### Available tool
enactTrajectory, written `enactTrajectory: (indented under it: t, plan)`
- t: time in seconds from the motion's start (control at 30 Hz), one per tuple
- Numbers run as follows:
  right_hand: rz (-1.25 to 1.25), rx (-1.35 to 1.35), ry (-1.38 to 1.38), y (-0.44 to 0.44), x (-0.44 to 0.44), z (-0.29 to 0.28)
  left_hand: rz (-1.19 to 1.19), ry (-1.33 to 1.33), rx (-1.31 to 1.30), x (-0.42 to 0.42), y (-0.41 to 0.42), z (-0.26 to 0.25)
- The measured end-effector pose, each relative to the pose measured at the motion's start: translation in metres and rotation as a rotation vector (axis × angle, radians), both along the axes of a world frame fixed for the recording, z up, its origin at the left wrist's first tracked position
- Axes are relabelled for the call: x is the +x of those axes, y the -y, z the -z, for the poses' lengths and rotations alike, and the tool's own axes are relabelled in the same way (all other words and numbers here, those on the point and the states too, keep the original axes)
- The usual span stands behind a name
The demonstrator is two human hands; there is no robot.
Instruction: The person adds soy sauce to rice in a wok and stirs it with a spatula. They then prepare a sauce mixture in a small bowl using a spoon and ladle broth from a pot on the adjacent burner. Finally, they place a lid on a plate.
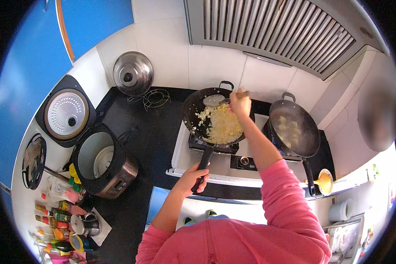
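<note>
My left hand grips the black handle of a wok on the left burner. Rice mixed with yellow bits lies in the wok's right part, with paler bits scattered on its left side. Above the wok, my right hand is closed around the wooden handle end of a spatula, whose metal blade rests near the wok's far edge. A second black pan stands on the right burner, with pale chunks in steaming liquid; neither hand touches it.
An open rice cooker stands on the black counter at left, near bottles and a metal pot. A steel lid leans at the back wall beside wire racks. The range hood overhangs the stove; a yellow strainer sits at right.
</note>
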State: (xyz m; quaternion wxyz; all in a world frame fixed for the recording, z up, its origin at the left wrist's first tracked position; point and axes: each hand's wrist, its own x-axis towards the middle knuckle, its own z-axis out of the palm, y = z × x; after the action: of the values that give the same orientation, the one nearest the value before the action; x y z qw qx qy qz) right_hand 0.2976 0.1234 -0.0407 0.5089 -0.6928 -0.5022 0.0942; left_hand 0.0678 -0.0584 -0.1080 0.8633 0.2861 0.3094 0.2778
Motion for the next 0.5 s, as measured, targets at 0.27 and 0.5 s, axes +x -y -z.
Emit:
enactTrajectory:
  t: [0.27, 0.5]
  plan:
    - [-0.069, -0.177, -0.117, 0.006, 0.007, -0.02, -0.012, 0.002, -0.01, -0.003, 0.001, 0.004]
    - [-0.201, -0.2, -0.309, -0.004, 0.013, 0.015, -0.001, -0.002, -0.007, -0.002, 0.001, 0.003]
